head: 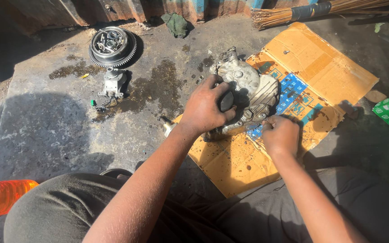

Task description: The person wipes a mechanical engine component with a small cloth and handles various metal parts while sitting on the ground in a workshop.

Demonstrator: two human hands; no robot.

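Greasy grey metal engine casing point(247, 87) flat on stained cardboard

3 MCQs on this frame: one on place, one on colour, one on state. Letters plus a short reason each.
1. What does the engine casing rest on?
A. flattened cardboard
B. a metal tray
C. a wooden bench

2. What colour is the plastic bottle at lower left?
A. blue
B. orange
C. white

3. How is the left hand placed?
A. raised clear of everything
B. spread on top of the casing
C. holding the broom

Key:
1 A, the cardboard lies under the casing.
2 B, the bottle's body glows orange.
3 B, the palm presses the casing while the right hand works at its lower edge.
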